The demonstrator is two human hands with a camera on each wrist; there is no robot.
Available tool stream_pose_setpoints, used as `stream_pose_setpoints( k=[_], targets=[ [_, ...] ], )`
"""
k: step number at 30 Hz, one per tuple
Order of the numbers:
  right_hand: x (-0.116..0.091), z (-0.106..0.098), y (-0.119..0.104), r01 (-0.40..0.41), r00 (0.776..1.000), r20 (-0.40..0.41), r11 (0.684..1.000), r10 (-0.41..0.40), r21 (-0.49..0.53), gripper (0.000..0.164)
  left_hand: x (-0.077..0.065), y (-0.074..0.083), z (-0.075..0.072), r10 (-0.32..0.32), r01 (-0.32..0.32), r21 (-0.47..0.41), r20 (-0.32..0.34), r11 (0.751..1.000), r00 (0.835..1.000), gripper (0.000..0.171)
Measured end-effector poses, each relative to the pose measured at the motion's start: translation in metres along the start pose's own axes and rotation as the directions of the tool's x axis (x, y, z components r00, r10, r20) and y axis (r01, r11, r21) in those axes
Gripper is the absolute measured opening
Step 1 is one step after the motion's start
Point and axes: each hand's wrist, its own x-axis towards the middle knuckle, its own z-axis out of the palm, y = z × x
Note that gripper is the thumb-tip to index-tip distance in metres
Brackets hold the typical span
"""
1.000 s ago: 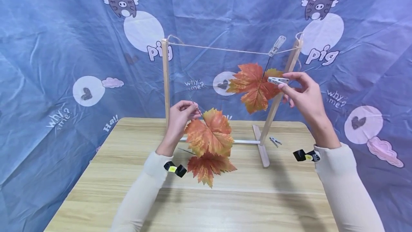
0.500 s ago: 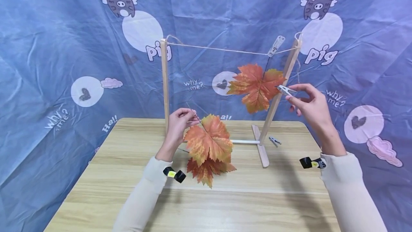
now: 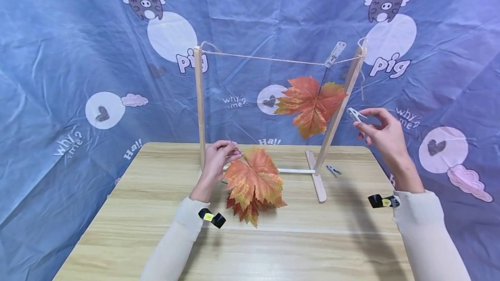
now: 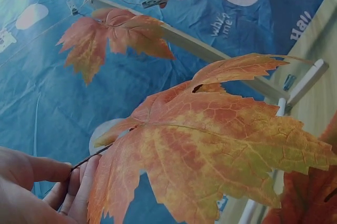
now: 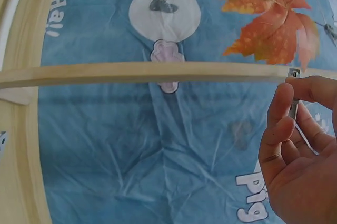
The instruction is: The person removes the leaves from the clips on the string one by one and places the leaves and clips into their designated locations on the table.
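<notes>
My left hand (image 3: 219, 158) pinches the thin dark stem of an orange maple leaf (image 3: 255, 177), held above the table. Under it, a darker red maple leaf (image 3: 250, 211) lies partly hidden on the tabletop. To the right of the wooden frame, my right hand (image 3: 384, 138) pinches a clothespin (image 3: 355, 115) between thumb and fingers. A third maple leaf (image 3: 312, 105) hangs by its stem from a clear clothespin (image 3: 335, 54) on the string (image 3: 265, 58). In the left wrist view the held leaf (image 4: 210, 134) fills the middle.
Two wooden posts, the left post (image 3: 200, 107) and the right post (image 3: 340, 112), carry the string, with a white bar (image 3: 297, 171) joining them low down. Another clothespin (image 3: 333, 171) lies on the table (image 3: 148, 211) beside the right foot (image 3: 318, 185). A blue printed cloth (image 3: 242, 16) hangs behind.
My right hand has moved down and right with its clothespin, away from the hanging leaf. My left hand has lowered its leaf, which now covers more of the red one.
</notes>
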Motion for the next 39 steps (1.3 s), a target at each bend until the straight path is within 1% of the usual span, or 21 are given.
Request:
stream_pose_setpoints(
  k=[3,6,8,12,17,22,25,30,33,37,39],
  targets=[
    [0.0,-0.004,0.005,-0.043,0.999,-0.018,0.992,0.041,-0.117,0.026,0.001,-0.003,-0.003,-0.01,0.01,0.004,-0.003,1.0,1.0,0.014],
    [0.0,-0.009,0.012,-0.079,0.997,-0.02,0.975,0.077,-0.208,0.026,0.001,-0.007,-0.006,-0.024,0.024,-0.004,-0.017,1.0,1.0,0.017],
    [0.001,-0.012,0.018,-0.095,0.995,-0.01,0.965,0.095,-0.246,0.025,0.002,-0.01,-0.008,-0.03,0.03,-0.009,-0.024,1.0,0.999,0.019],
    [0.004,-0.017,0.031,-0.128,0.991,-0.001,0.948,0.134,-0.291,0.024,0.003,-0.016,-0.01,-0.043,0.042,-0.02,-0.032,0.999,0.999,0.018],
    [0.007,-0.02,0.049,-0.166,0.984,0.01,0.935,0.178,-0.313,0.023,0.002,-0.024,-0.011,-0.063,0.062,-0.033,-0.038,0.998,0.997,0.018],
    [0.009,-0.023,0.071,-0.163,0.983,0.028,0.936,0.181,-0.313,0.024,0.003,-0.034,-0.014,-0.073,0.072,-0.025,-0.049,0.997,0.996,0.014],
    [0.008,-0.025,0.085,-0.168,0.98,0.047,0.925,0.195,-0.342,0.03,0.004,-0.041,-0.017,-0.092,0.091,-0.021,-0.054,0.996,0.994,0.012],
    [0.008,-0.027,0.104,-0.189,0.97,0.076,0.91,0.232,-0.369,0.046,0.007,-0.051,-0.02,-0.133,0.131,-0.03,-0.069,0.991,0.989,0.017],
    [0.007,-0.029,0.114,-0.199,0.963,0.094,0.904,0.251,-0.379,0.049,0.006,-0.056,-0.021,-0.144,0.143,-0.022,-0.086,0.99,0.986,0.019],
    [0.006,-0.029,0.123,-0.208,0.956,0.109,0.89,0.272,-0.405,0.049,0.006,-0.064,-0.023,-0.154,0.155,-0.005,-0.108,0.988,0.982,0.02],
    [0.004,-0.028,0.128,-0.214,0.953,0.108,0.882,0.283,-0.419,0.048,0.005,-0.067,-0.024,-0.16,0.162,0.0,-0.113,0.987,0.981,0.024]
  ],
)
